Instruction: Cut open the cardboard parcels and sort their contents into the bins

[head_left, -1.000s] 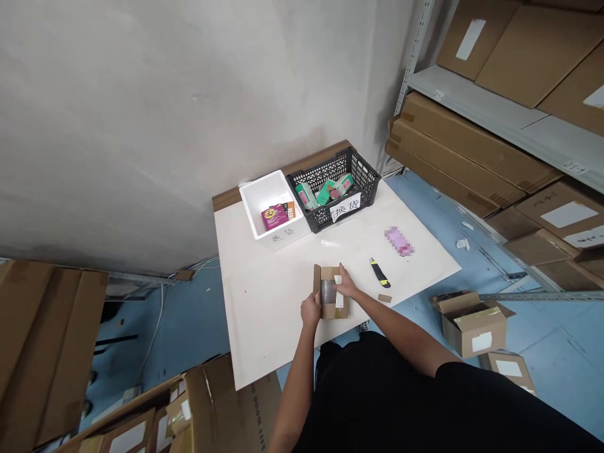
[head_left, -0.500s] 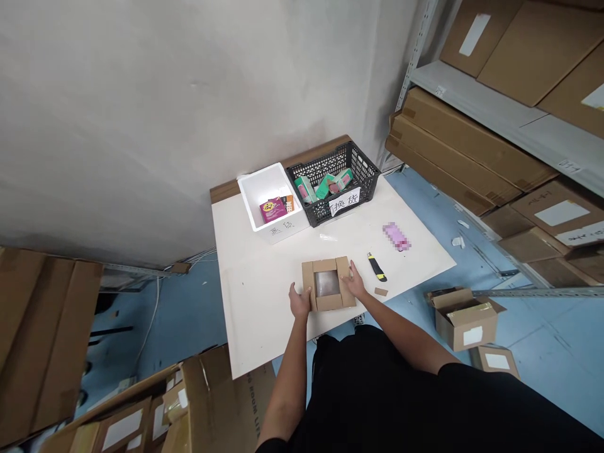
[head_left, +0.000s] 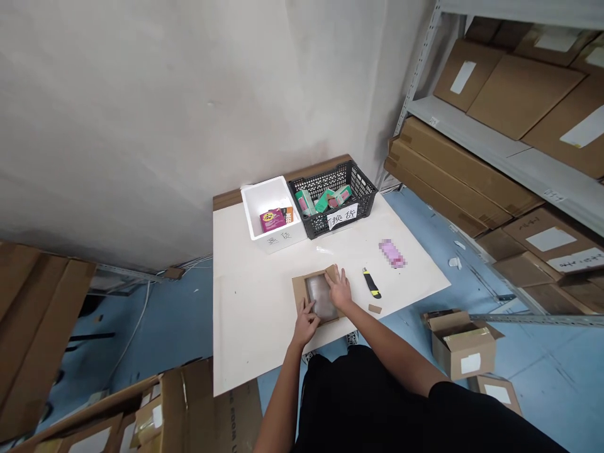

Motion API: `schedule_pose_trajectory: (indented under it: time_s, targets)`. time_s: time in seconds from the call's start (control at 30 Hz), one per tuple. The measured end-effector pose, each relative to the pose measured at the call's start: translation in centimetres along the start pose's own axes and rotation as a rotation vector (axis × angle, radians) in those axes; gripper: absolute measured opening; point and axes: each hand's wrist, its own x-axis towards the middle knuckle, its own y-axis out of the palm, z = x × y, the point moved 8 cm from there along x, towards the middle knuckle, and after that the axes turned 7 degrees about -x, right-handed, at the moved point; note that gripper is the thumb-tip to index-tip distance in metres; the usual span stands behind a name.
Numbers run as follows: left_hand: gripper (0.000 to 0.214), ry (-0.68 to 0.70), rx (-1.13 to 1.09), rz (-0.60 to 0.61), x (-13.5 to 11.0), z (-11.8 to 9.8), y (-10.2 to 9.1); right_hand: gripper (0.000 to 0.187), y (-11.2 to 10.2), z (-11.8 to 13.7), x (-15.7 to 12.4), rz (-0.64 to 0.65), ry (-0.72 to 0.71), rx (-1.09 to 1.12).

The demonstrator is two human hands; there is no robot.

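A small open cardboard box (head_left: 299, 289) lies near the front edge of the white table, with clear plastic film (head_left: 321, 294) showing inside it. My left hand (head_left: 306, 322) rests on the box's left and near edges, its fingers apart. At the far right corner, my right hand (head_left: 340, 291) has the raised flap between its thumb and fingers. A black and yellow utility knife (head_left: 372, 283) lies right of the box, and a small brown cardboard scrap (head_left: 375, 309) is closer to me.
Behind the box stand a white foam bin (head_left: 278, 240) with small packs and a black plastic crate (head_left: 316, 226) with green boxes. A blurred pink item (head_left: 392, 253) lies at right. Shelves (head_left: 491, 133) hold cartons; an open carton (head_left: 472, 360) sits on the floor.
Both hands have moved from the box's outer sides onto its opening. The flaps are spread wider, showing more of the film, and the box has turned slightly. The camera view has tilted up.
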Motion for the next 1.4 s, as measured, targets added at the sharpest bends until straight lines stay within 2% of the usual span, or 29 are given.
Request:
schedule_pose_trajectory:
  time_s: [0.13,0.27,0.33,0.43,0.5,0.57,0.63,0.7,0.8,0.87,0.97,1.03,1.17,1.3,1.4]
  targets:
    - [0.024,0.062,0.032,0.021,-0.8,-0.5,0.6,0.098,-0.4,0.3,1.6,0.019,-0.013,-0.060]
    - [0.034,0.051,0.107,0.024,-0.5,-0.5,2.1,0.103,-0.3,0.3,4.5,0.086,0.025,-0.110]
    - [0.030,0.055,0.133,-0.019,-0.4,-0.5,2.7,0.101,-0.4,0.0,5.5,0.106,0.018,-0.111]
    - [0.020,0.123,0.171,-0.178,-0.9,-0.7,3.2,0.094,-0.6,-0.5,5.8,0.108,-0.074,-0.094]
    - [0.013,0.195,0.198,-0.308,-1.8,-0.9,3.4,0.091,-1.1,-0.8,5.0,0.061,-0.120,-0.093]
    - [0.009,0.238,0.227,-0.409,-2.6,-0.8,3.5,0.088,-2.0,-0.6,3.5,-0.070,-0.138,-0.079]
    - [0.009,0.248,0.257,-0.458,-3.1,-0.6,3.7,0.076,-2.4,0.7,1.5,-0.224,-0.195,-0.023]
    - [0.008,0.256,0.284,-0.471,-3.3,-0.6,3.6,0.064,-1.3,3.0,-0.5,-0.253,-0.303,0.061]
    - [0.008,0.260,0.314,-0.500,-3.6,-0.4,2.9,0.057,2.8,6.7,-2.3,-0.090,-0.396,0.176]
    - [0.016,0.253,0.321,-0.524,-4.2,0.2,2.2,0.058,5.3,8.2,-2.6,-0.016,-0.348,0.193]
    - [0.013,0.235,0.331,-0.525,-5.6,1.7,1.1,0.067,7.7,9.3,-2.0,0.011,-0.195,0.138]
    - [0.012,0.220,0.340,-0.516,-6.7,2.8,0.3,0.079,8.9,10.3,-1.5,0.044,-0.122,0.097]
    - [0.013,0.198,0.320,-0.494,-8.7,5.3,-1.6,0.103,11.4,13.5,-0.7,0.151,-0.075,0.027]
    - [0.009,0.202,0.281,-0.449,-10.1,7.3,-3.7,0.114,13.0,16.3,-0.4,0.194,-0.015,-0.038]
    - [0.002,0.166,0.242,-0.444,-10.7,8.7,-5.1,0.118,13.3,17.6,-0.5,0.169,-0.012,-0.075]
